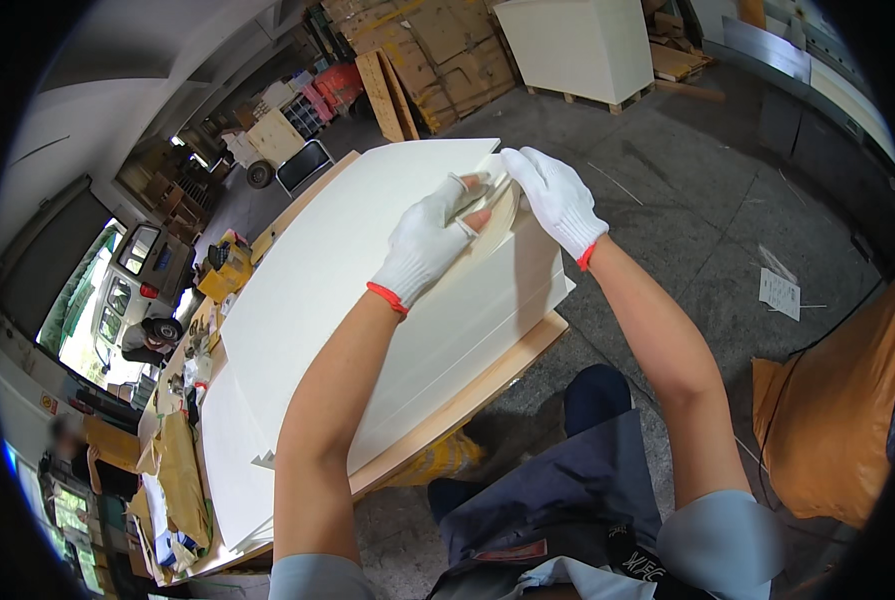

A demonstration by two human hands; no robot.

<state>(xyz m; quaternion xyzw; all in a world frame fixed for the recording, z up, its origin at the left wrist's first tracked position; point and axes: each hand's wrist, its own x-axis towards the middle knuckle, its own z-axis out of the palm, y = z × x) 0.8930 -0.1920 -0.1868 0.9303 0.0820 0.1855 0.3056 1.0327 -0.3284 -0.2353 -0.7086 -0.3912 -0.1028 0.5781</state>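
A tall stack of large white sheets [317,240], paper or thin board, lies on the table in front of me. My left hand [429,235], in a white knit glove with thumb and forefinger tips bare, is closed on the sheets' edge near the far right corner. My right hand [557,195], also gloved, is bent round that same corner, its fingers close together and its thumb hidden. Between both hands several sheet edges [502,212] bow and fan apart, showing cream. Below them the rest of the stack lies flat, a few sheets jutting unevenly.
The wooden table edge [467,400] runs along my side. A yellow box [229,268] and crumpled brown paper [179,470] lie at the left. An orange-brown covered bulk [827,410] stands at right. A white block on a pallet [579,50] and cardboard [447,60] stand behind. A person [107,455] is far left.
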